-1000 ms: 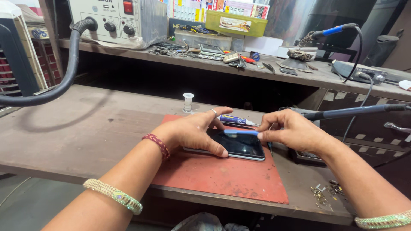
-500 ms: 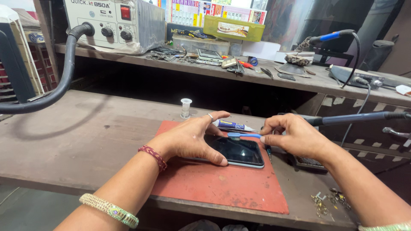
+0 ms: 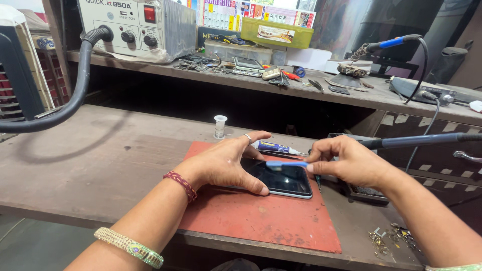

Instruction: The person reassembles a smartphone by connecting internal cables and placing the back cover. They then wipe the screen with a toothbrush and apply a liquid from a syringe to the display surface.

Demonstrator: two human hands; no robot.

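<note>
Pinning the phone (image 3: 278, 178) flat on the red mat (image 3: 261, 221), the left hand (image 3: 226, 163) spreads its fingers open over the phone's near-left part. The right hand (image 3: 349, 163) has its fingers closed on a blue pry tool (image 3: 286, 163) laid across the phone's far edge. The tool is best kept shallow and the pressure even. A glue tube (image 3: 273, 147) lies just behind the phone, a small vial (image 3: 220, 125) further back; loose screws (image 3: 389, 238) sit right of the mat.
</note>
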